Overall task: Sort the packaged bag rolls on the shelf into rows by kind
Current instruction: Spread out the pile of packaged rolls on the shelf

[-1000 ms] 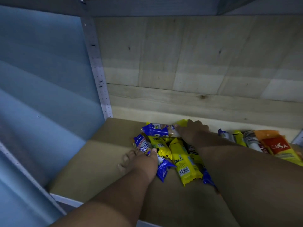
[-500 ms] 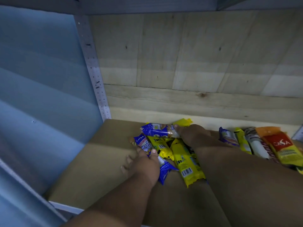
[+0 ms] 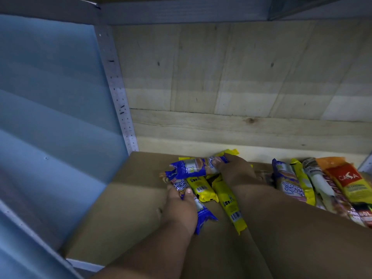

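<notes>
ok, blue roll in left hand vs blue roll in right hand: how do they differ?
The left hand grips its blue roll lengthwise, front to back; the right hand holds its blue roll crosswise. The left one shows its "Singlet Handle" print and lies low beside the yellow rolls; the right one sits above the pile. Both are blue packs of apparently the same kind.

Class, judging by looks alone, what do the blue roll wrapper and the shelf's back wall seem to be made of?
Blue roll wrapper: probably thin glossy plastic film, since it crinkles and catches light. Back wall: apparently pale unfinished wood boards, with visible knots, grain and seams.
</notes>
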